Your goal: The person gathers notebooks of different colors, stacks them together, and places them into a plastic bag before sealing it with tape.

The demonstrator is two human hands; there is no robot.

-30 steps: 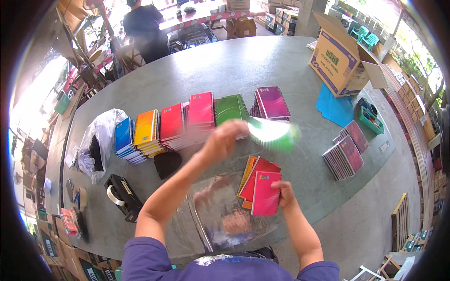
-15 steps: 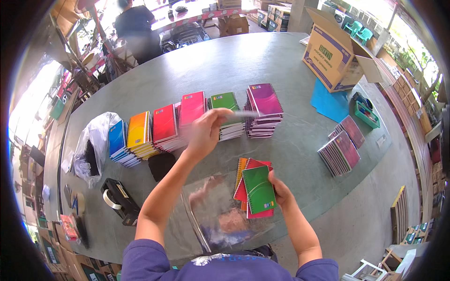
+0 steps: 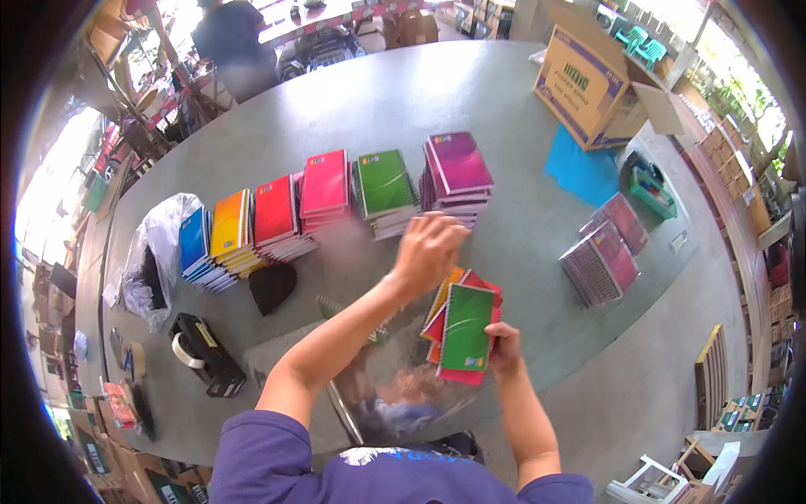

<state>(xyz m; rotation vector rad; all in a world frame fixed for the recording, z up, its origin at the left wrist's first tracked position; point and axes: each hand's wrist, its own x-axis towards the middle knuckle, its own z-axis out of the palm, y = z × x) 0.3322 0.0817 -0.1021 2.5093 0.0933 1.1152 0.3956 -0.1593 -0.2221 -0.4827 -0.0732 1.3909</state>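
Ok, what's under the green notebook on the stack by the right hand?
Under the green notebook, red and orange covers fan out at its left and top edges, and a pink one shows below. The right hand grips that stack; how many notebooks lie beneath is hidden.

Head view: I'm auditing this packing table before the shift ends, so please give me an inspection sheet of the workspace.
Surface: grey curved table.
Job's things: fanned handful of spiral notebooks, green on top; row of notebook stacks in blue, orange, red, pink, green and purple.
Clutter: black tape dispenser, clear plastic bag, open cardboard box, two wrapped notebook bundles.
Grippers: left hand blurred, above the table near the purple stack, seemingly holding nothing; right hand holds the handful.
Cables: nothing seen.
Surroundings: another person beyond the table.
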